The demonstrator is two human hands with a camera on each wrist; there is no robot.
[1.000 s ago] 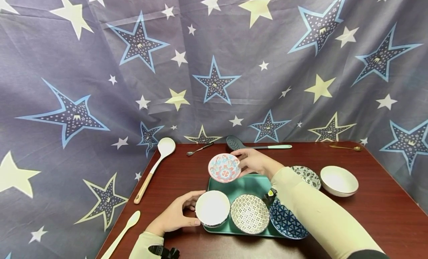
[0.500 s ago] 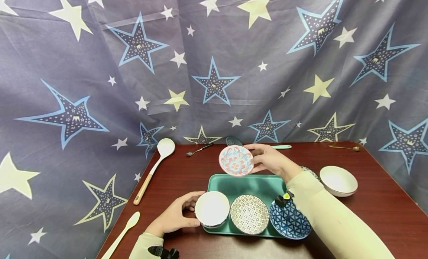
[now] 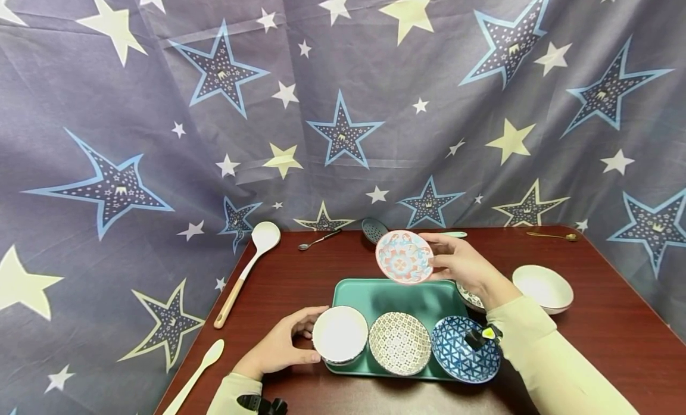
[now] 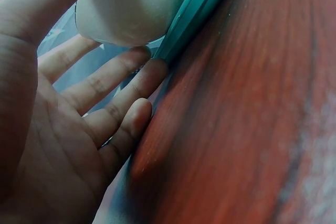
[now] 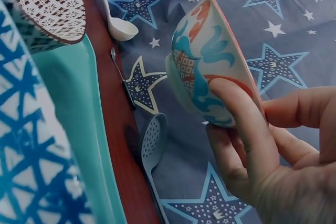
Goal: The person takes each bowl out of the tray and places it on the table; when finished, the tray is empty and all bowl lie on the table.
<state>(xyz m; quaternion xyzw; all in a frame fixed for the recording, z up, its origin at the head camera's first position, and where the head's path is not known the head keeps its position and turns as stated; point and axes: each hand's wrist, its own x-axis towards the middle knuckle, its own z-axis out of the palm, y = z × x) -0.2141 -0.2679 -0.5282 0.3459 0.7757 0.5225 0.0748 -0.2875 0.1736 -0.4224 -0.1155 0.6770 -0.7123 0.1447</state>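
Note:
My right hand point(image 3: 463, 266) grips a small pink-and-blue patterned bowl point(image 3: 404, 257) by its right side, raised above the green tray's back edge. In the right wrist view that bowl point(image 5: 210, 61) is tilted, thumb on its outer wall. My left hand point(image 3: 284, 340) holds the left side of a white bowl point(image 3: 340, 334) at the tray's front left, thumb and index finger about it; in the left wrist view the other fingers point(image 4: 126, 82) lie loosely below it. A tan-patterned bowl point(image 3: 401, 343) and a blue triangle-patterned bowl point(image 3: 461, 358) stand beside it along the tray's front.
The green tray point(image 3: 361, 290) lies on a red-brown table point(image 3: 300, 272). Behind my right wrist are a black-and-white bowl point(image 3: 470, 296), partly hidden, and a cream bowl point(image 3: 543, 287). A ladle point(image 3: 266, 236), pale spoon point(image 3: 211, 355), small spoon point(image 3: 316, 241), slotted spoon point(image 3: 373, 230) and gold spoon point(image 3: 557, 235) lie around.
My right hand has carried the pink-and-blue bowl rightward and slightly up, uncovering more of the tray and the blue bowl. My left hand stays in place at the white bowl.

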